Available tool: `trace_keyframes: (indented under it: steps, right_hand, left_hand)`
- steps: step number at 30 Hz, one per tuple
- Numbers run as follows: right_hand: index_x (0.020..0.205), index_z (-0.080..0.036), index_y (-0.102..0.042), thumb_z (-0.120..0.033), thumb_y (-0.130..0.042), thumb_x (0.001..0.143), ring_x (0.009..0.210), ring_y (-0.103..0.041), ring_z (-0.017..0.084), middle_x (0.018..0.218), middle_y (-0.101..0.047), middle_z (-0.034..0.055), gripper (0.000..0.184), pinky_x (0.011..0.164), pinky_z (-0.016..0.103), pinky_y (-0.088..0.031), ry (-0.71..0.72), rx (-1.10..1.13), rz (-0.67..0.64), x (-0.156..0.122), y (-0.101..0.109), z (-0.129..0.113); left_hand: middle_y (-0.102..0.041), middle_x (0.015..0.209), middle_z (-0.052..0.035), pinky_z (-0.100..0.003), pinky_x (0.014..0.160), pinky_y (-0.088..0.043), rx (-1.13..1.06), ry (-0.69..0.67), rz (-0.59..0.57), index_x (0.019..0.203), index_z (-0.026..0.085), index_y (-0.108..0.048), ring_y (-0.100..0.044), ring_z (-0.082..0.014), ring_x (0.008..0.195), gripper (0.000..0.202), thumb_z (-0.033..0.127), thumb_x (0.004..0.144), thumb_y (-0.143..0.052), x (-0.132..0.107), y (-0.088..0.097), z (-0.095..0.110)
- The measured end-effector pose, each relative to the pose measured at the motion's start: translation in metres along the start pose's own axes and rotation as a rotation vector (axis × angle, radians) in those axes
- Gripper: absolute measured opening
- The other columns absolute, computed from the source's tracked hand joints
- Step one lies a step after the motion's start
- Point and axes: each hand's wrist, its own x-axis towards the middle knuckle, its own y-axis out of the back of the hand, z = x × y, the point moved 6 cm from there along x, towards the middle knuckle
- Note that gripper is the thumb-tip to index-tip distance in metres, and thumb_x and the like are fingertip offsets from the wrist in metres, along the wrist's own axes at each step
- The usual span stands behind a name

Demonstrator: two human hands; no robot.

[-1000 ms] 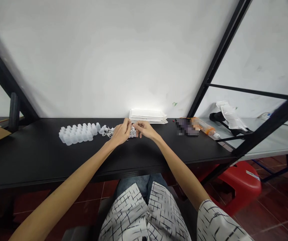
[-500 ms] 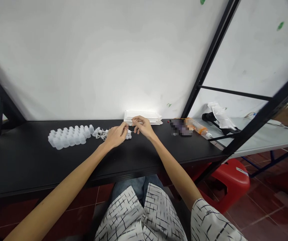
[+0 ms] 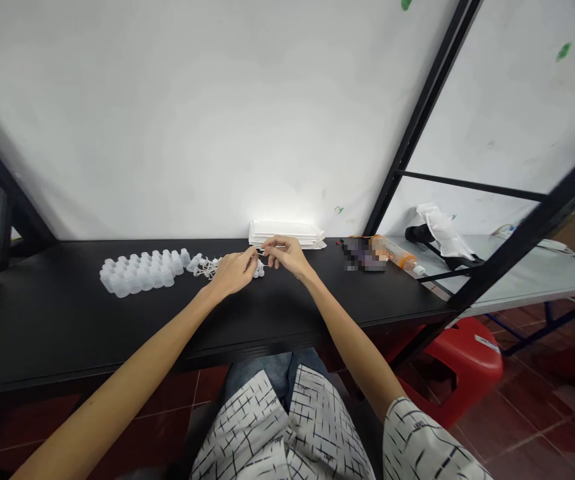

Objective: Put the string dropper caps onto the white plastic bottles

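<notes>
Fingers [image 3: 253, 255] of both hands pinch nearly together at 12 o'clock on the bench [image 3: 317, 300], their hold too small to tell. Left hand [image 3: 235, 272] and right hand [image 3: 287, 257] flank small white bottles [image 3: 259, 269]. Tangled white cord [image 3: 207, 269] lies at 11 o'clock, plastic bottles [image 3: 137, 273] at 10. Bottles look light, thin-walled, best held by the body; cord looks soft, snag-prone.

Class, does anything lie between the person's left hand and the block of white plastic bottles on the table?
Yes. A tangle of thin white cord lies on the black table between the left hand and the block of bottles, with one loose bottle beside the block.
</notes>
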Motion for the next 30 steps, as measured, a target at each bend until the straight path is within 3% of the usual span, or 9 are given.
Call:
trace_keyframes:
  steps: [5, 12, 23, 30]
  right_hand:
    - [0.082, -0.014, -0.065, -0.026, -0.065, 0.069, 0.047, -0.058, 0.009, 0.068, -0.062, -0.0003, 0.018, 0.039, 0.018, -0.041, -0.006, -0.012, -0.017, -0.0011, -0.0012, -0.0009]
    - [0.080, -0.014, -0.066, -0.027, -0.066, 0.068, 0.048, -0.059, 0.010, 0.069, -0.063, 0.0007, 0.017, 0.039, 0.019, -0.041, -0.021, -0.014, -0.045, -0.0011, -0.0029, 0.0009]
    - [0.073, -0.013, -0.064, -0.041, -0.073, 0.069, 0.045, -0.058, 0.010, 0.060, -0.060, -0.0005, 0.029, 0.038, 0.019, -0.042, -0.033, -0.029, -0.037, -0.0006, -0.0027, 0.0019]
    - [0.077, -0.014, -0.062, -0.045, -0.071, 0.072, 0.046, -0.059, 0.010, 0.066, -0.061, 0.0001, 0.032, 0.037, 0.018, -0.041, -0.034, -0.046, -0.013, -0.0003, -0.0005, 0.0020]
  left_hand:
    - [-0.070, 0.078, -0.0049, -0.028, 0.057, -0.028, 0.022, 0.005, -0.032, 0.095, 0.021, -0.058, -0.064, -0.0223, 0.071, 0.028, 0.031, 0.095, -0.032, 0.0002, -0.0009, 0.0007]
    - [-0.069, 0.076, -0.0051, -0.028, 0.059, -0.031, 0.014, 0.029, -0.027, 0.095, 0.021, -0.058, -0.065, -0.0234, 0.072, 0.028, 0.031, 0.095, -0.033, 0.0010, -0.0016, -0.0019]
    - [-0.069, 0.075, -0.0052, -0.027, 0.058, -0.030, 0.008, 0.044, -0.006, 0.097, 0.021, -0.059, -0.064, -0.0217, 0.069, 0.028, 0.032, 0.095, -0.034, 0.0010, 0.0006, -0.0020]
    - [-0.064, 0.070, -0.0017, -0.027, 0.060, -0.031, -0.178, 0.074, 0.012, 0.104, 0.022, -0.060, -0.061, -0.0213, 0.068, 0.032, 0.035, 0.096, -0.032, 0.0034, 0.0063, -0.0033]
